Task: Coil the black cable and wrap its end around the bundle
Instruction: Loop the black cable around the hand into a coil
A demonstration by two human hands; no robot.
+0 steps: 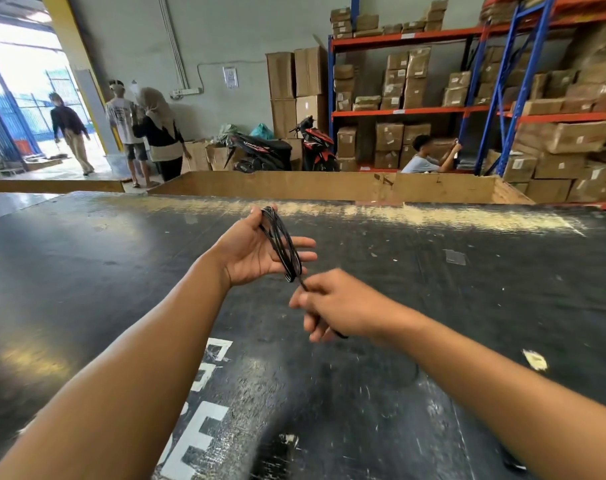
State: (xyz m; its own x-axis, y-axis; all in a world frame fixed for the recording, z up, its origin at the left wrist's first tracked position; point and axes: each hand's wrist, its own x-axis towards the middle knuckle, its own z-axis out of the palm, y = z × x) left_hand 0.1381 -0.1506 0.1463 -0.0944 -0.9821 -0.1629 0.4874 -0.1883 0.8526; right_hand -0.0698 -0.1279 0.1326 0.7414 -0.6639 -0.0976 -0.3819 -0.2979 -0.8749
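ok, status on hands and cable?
Left hand holds black cable coil, thumb pinning its top. Right hand grips free end, taut off the coil. Nothing blocking between hands.

Daylight floods the doorway [21,64], glaring off the table [87,271]; edges warp.

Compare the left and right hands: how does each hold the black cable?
The left hand shows its palm, fingers straight, while the right hand shows its back, fingers curled. The left carries the coiled loops of the black cable across its palm from the thumb; the right pinches only the loose end. Both touch the same cable.
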